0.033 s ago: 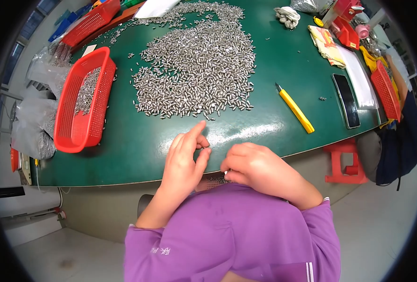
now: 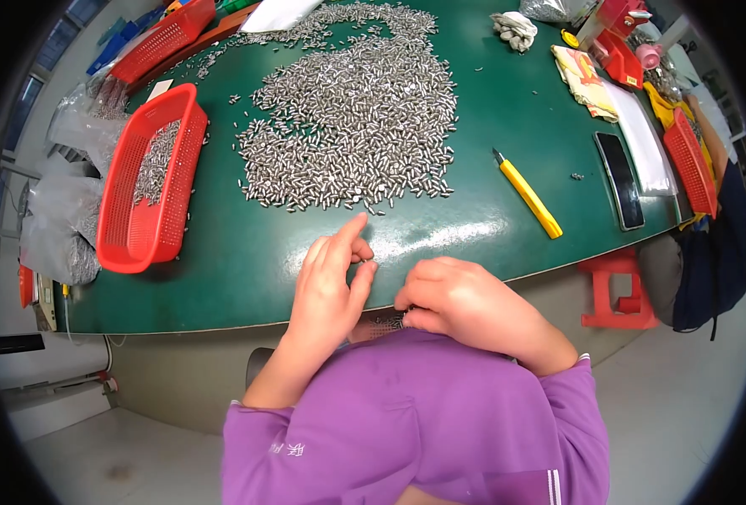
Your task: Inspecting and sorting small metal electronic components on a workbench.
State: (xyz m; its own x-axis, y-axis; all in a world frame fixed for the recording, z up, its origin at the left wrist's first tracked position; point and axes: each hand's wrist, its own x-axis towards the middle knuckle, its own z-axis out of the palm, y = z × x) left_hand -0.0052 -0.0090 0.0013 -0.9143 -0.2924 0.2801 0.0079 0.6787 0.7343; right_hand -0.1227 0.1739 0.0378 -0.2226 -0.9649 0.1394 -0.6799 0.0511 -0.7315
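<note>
A broad heap of small silvery metal pins (image 2: 356, 126) with rounded ends lies on the green table. Just short of its near edge, my left hand (image 2: 326, 278) has its index finger stretched forward. Its thumb and middle finger pinch together, and whatever sits between them is too small to name. To its right, at the table's front edge, my right hand (image 2: 453, 290) is curled downward with fingers closed, their tips partly hidden. Under the hands, between table and purple shirt, shows part of a reddish mesh basket (image 2: 371, 330) with small metal pieces in it.
A red slotted basket (image 2: 114, 240) with some pins stands left, beside clear plastic bags (image 2: 66, 210). At right lie a yellow utility knife (image 2: 528, 198), a phone (image 2: 618, 181) and white gloves (image 2: 514, 30). A red stool (image 2: 596, 299) is below; another person's arm (image 2: 709, 135) shows far right.
A small bright piece seen at my right fingertips a moment ago is now out of sight. Both hands have otherwise hardly moved.
</note>
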